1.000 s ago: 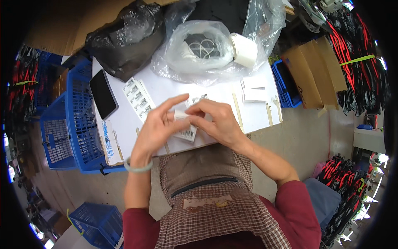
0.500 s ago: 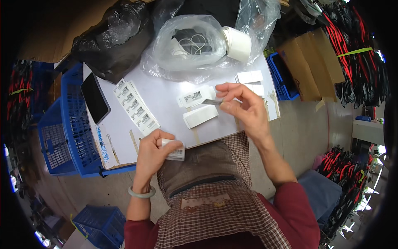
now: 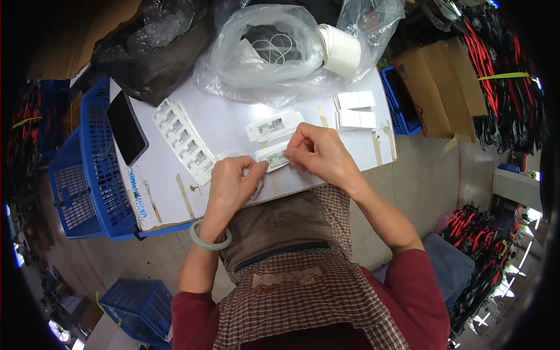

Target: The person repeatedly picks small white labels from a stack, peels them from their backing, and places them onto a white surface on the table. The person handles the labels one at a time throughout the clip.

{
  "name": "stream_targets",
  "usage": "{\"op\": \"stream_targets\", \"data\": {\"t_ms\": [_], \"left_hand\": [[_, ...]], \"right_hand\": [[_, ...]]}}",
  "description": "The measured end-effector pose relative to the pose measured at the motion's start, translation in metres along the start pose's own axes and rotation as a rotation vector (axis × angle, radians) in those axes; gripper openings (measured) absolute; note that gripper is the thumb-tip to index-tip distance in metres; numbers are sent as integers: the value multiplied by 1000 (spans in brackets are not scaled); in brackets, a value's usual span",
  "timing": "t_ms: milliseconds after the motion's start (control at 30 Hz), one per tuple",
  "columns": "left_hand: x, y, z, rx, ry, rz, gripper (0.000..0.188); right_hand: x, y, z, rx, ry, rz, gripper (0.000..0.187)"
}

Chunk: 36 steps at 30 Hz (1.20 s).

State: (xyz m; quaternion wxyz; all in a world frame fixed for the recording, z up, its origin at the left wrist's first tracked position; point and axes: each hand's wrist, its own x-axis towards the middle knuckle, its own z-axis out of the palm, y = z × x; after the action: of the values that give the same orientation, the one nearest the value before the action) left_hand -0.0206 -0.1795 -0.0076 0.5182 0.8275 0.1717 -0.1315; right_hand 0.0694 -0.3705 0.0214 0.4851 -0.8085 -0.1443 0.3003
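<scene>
— Head view: where's the label?
— The label (image 3: 274,157) is near the table's (image 3: 224,125) front edge, your right hand (image 3: 324,154) pinching its right end. Your left hand (image 3: 233,181) curls by the other; I can't tell what it grips.
— Risks?
— Uneven pulling could skew it; a slip might send it over that edge. You've room between strip (image 3: 184,140) and pile (image 3: 274,125).

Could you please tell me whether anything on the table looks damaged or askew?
The white tabletop looks worn: tan tape strips lie near its front edge, with brownish scuffs nearby.
</scene>
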Motion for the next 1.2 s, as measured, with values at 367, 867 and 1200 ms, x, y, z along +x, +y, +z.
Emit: {"op": "stream_targets", "data": {"t_ms": [367,867,1200], "left_hand": [[1,12,-1,84,-42,-1,37],[64,35,-26,601,-6,113,36],[6,44,-51,-540,-167,73,42]], "right_hand": [[1,6,6,-160,92,-145,10],[56,1,9,-602,268,-266,33],[3,-29,26,47,125,-654,17]]}}
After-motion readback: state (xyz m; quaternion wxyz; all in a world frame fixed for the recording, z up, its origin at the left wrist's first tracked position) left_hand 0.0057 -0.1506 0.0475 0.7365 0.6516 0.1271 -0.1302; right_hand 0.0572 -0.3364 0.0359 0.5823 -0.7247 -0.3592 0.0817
